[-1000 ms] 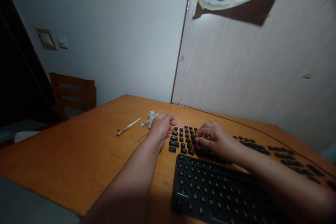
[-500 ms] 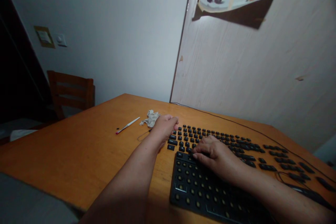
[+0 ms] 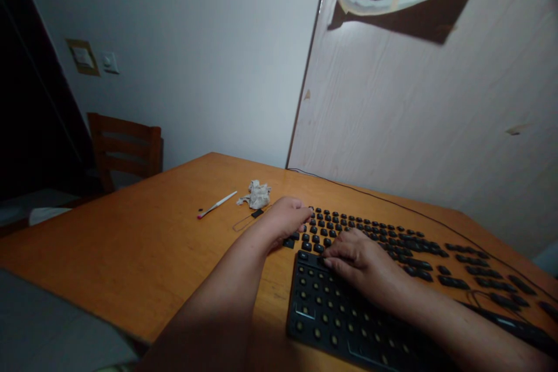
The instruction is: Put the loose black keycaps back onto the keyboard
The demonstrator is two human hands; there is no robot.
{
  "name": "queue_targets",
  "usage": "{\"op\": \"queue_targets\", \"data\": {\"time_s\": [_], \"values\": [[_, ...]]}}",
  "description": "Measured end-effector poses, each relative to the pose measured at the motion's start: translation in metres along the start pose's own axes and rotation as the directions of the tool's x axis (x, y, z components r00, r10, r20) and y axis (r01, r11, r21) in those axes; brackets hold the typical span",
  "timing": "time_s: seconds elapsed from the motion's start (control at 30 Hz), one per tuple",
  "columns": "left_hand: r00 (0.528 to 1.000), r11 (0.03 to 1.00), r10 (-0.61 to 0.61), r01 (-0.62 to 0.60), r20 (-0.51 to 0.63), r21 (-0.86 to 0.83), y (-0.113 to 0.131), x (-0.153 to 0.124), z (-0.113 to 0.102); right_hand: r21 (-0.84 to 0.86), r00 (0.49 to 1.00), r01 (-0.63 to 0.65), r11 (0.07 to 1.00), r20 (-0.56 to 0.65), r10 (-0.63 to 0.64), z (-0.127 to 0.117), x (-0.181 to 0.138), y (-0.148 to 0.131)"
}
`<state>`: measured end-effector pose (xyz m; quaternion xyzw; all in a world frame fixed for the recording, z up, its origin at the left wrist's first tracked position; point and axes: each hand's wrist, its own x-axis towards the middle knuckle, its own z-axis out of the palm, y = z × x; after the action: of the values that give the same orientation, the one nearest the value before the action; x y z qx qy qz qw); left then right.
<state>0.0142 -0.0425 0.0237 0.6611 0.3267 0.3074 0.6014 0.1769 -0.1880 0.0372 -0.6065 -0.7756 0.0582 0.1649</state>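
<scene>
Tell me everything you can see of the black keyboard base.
The keyboard base is a black, plastic-looking slab lying flat on the wooden table. Rows of pale yellowish round key mounts stand bare, and thin, shiny bracket-like lines show among them. One dark keycap sits at its far left corner. The right hand is over the far edge, fingertips beside that keycap; whether they press or hold anything is unclear. The forearm hides much of its right side.

R hand [image 3: 360,261] at far edge of kbd [image 3: 320,302], L hand [image 3: 285,221] by loose keycaps [image 3: 307,246].
</scene>
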Motion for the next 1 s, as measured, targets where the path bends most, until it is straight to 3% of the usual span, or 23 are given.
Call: {"op": "queue_targets", "data": {"time_s": [0.37, 0.73, 1.0], "values": [[0.994, 0.998, 0.002, -0.009, 0.113, 0.066, 0.008, -0.011, 0.002, -0.018, 1.000, -0.004, 1.000, 0.017, 0.004, -0.002, -0.002, -0.005], [0.946, 0.929, -0.135, 0.018, 0.295, 0.369, 0.008, -0.011, -0.005, -0.026, 1.000, -0.002, 1.000, 0.029, 0.002, -0.004, 0.000, -0.015], [0.931, 0.844, -0.126, -0.082, 0.343, 0.531, 0.022, -0.022, -0.007, -0.064, 0.999, -0.012, 0.998, 0.041, 0.015, -0.006, 0.002, -0.022]]}}
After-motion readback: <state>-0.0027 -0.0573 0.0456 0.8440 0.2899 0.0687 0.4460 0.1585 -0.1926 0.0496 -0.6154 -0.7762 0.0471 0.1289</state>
